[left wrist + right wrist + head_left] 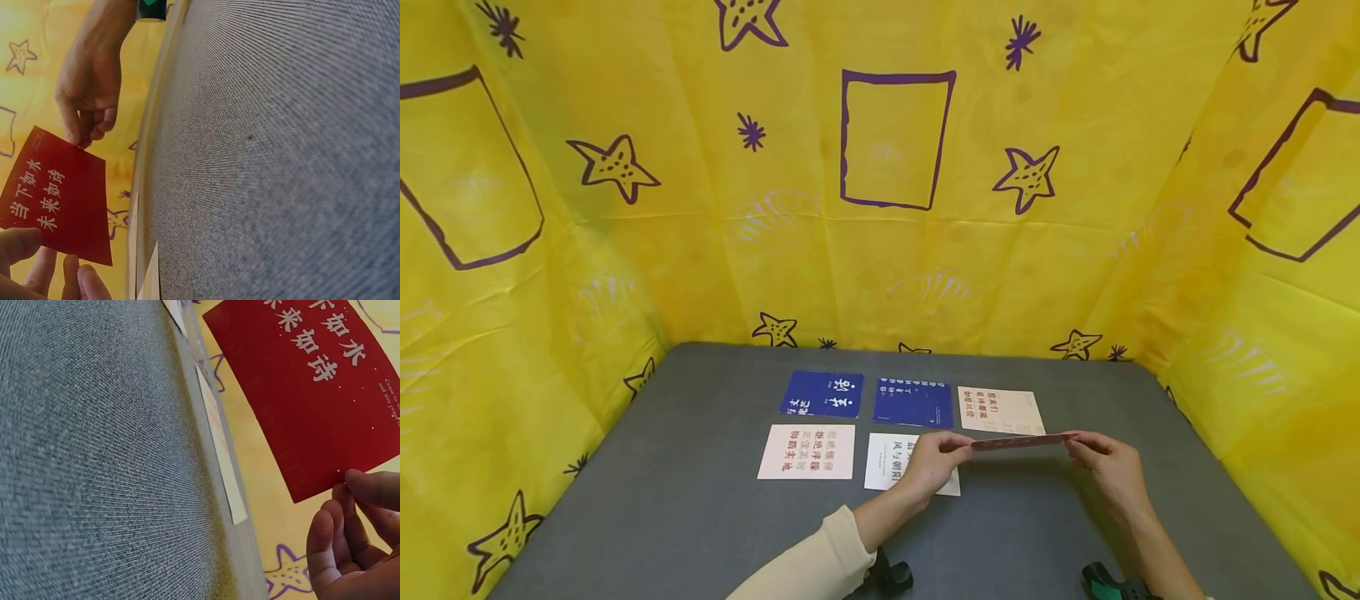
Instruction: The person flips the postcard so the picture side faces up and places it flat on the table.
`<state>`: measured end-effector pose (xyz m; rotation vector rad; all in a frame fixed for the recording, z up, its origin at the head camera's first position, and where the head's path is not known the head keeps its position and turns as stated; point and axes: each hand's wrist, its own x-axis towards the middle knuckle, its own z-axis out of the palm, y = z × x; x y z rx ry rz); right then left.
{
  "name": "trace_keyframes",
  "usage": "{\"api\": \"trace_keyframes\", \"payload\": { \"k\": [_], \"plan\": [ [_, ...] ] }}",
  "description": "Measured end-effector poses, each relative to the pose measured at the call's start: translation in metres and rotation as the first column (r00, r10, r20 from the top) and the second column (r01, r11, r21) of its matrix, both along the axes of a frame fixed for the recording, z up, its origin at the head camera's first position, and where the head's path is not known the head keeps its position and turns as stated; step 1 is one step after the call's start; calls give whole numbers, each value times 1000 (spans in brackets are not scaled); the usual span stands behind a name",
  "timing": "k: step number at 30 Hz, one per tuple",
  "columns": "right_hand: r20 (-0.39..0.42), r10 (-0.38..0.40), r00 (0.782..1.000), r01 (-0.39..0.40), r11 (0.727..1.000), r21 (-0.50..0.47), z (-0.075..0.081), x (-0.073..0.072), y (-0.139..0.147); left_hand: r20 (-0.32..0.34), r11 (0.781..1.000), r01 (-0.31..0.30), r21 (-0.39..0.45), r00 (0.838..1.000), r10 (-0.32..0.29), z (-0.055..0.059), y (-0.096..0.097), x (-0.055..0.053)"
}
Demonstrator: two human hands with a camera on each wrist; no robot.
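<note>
A red card [1021,442] with white Chinese characters is held up above the table, seen nearly edge-on in the head view. My left hand [931,465] pinches one end of it between thumb and fingers. At the opposite end, my right hand [1111,473] grips it by thumb and fingertips. The wrist views show the printed face of the red card [69,200], with small English text along one side in the right wrist view. Under my left hand lies a white card [883,467] with dark characters, partly covered by that hand.
Several other cards lie flat on the grey table [700,517]: a blue card [820,396], a second blue card [917,408], a cream card [1018,412] and a pale pink card [775,454]. Yellow patterned cloth [895,250] encloses the table's back and sides.
</note>
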<state>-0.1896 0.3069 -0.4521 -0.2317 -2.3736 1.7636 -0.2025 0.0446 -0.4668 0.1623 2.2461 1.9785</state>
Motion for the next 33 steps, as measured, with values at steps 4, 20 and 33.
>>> {"api": "trace_keyframes", "payload": {
  "k": [4, 20, 33],
  "plan": [
    [-7, -16, 1000, 16, 1000, -6, 1, 1, 0, 0, 1000, -4, -2, 1000, 4, 1, 0, 0],
    [-2, -45, 999, 45, 998, 44, -1, 1, -1, -21, 999, -34, 2, 999, 34, 4, 4, 3],
    [27, -41, 999, 41, 999, -13, -1, 0, -2, 69, 983, -60, 174, 996, 49, 3, 8, 1]
  ]
}}
